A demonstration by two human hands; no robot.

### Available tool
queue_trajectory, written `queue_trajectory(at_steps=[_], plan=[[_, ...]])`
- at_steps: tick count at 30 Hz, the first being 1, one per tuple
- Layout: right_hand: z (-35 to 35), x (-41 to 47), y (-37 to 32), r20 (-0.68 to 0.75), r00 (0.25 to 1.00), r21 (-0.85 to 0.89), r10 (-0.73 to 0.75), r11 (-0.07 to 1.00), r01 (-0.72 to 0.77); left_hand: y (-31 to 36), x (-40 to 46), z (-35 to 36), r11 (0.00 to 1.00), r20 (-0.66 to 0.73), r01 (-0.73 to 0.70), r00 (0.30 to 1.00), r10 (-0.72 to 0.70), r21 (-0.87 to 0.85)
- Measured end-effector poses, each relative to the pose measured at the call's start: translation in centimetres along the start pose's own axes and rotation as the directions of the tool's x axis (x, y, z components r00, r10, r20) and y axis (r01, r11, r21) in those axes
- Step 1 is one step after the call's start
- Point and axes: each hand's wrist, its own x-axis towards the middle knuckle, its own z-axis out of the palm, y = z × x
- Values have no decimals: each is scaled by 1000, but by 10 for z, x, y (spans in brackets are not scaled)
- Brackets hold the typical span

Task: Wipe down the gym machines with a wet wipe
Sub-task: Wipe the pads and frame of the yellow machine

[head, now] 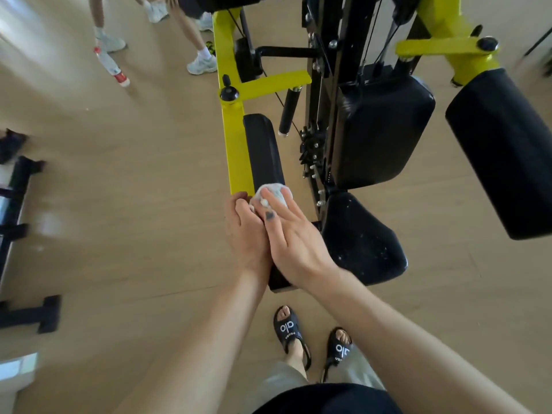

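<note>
Head view — two hands (268,234), one wipe (273,194).

Right hand (294,234) on wet wipe (273,194)

The wipe (273,193) lies on the arm pad (263,150), under the right hand (294,239), with the left hand (246,231) just left and the seat (363,237) right.

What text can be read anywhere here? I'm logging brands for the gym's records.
"alo" on the left slide sandal.
"alo" on the right slide sandal.
Smaller lettering under each logo: too small to read.
Red label on the bottle on the floor: too blurred to read.
No readable text on the machine.
</note>
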Motion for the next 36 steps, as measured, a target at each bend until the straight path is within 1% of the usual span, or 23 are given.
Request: queue_trajectory(at_steps=[2, 4, 6, 7, 10, 13, 15, 17, 19, 20, 21, 22, 23, 24, 25, 26, 27, 29, 31, 33, 34, 35, 36], plan=[[-7, 26, 4, 9, 994, -56, -111, 992, 112, -4, 4, 1, 999, -12, -28, 1000, 29, 40], [-10, 50, 7, -11, 981, -94, -196, 977, 194, -8, 9, 2, 997, -10, -44, 999, 44, 59], [-9, 64, 11, -38, 972, -99, -231, 969, 226, -10, 11, 3, 996, 5, -53, 999, 53, 67], [-6, 65, 13, -52, 973, -88, -224, 972, 219, -10, 12, 3, 995, 12, -61, 998, 61, 74], [0, 31, 18, -59, 985, -95, -163, 983, 157, -6, 10, 4, 991, 14, -75, 997, 74, 113], [-4, -29, 25, -36, 969, -86, -243, 967, 240, -3, 7, 6, 998, -15, 18, 1000, -17, 52], [-5, -59, 33, -25, 961, -31, -277, 961, 276, 1, 2, 6, 999, -29, 37, 999, -36, 26], [-8, -78, 38, 31, 957, 38, -289, 957, 288, 7, -7, 6, 998, -30, 3, 1000, -2, 62], [-21, -93, 45, 111, 945, 84, -306, 951, 298, 13, -18, 7, 982, 4, -60, 998, 60, 180], [-30, -99, 50, 150, 944, 120, -295, 953, 278, 15, -24, 8, 962, 19, -90, 996, 88, 258], [-42, -103, 56, 177, 951, 177, -254, 959, 223, 16, -29, 9, 940, 24, -116, 993, 114, 322], [-54, -106, 62, 184, 967, 268, -174, 956, 121, 16, -32, 11, 921, 23, -146, 989, 147, 361], [-66, -106, 68, 168, 984, 381, -62, 925, -6, 16, -37, 14, 909, 18, -167, 985, 173, 381], [-78, -104, 74, 149, 986, 491, 77, 859, -141, 18, -42, 17, 900, 16, -186, 981, 195, 394], [-88, -100, 79, 158, 964, 583, 213, 768, -265, 20, -47, 20, 889, 15, -203, 976, 216, 411], [-98, -93, 83, 175, 938, 651, 300, 679, -339, 23, -52, 25, 868, 19, -229, 969, 247, 440], [-106, -85, 86, 170, 925, 696, 339, 623, -356, 27, -57, 29, 838, 32, -265, 958, 285, 478], [-121, -66, 88, 134, 932, 742, 336, 589, -320, 37, -65, 38, 787, 78, -352, 928, 365, 506], [-133, -47, 81, 96, 948, 722, 303, 635, -276, 47, -70, 46, 768, 125, -440, 892, 435, 465], [-138, -26, 72, 70, 951, 674, 302, 688, -268, 57, -67, 55, 793, 178, -482, 876, 449, 371], [-140, -14, 67, 60, 950, 660, 305, 702, -267, 60, -62, 60, 823, 224, -459, 887, 404, 335], [-142, -3, 62, 50, 953, 655, 300, 710, -258, 64, -57, 65, 861, 290, -406, 901, 321, 308], [-144, 12, 56, 44, 956, 652, 290, 717, -247, 69, -48, 71, 905, 373, -322, 904, 207, 278]])
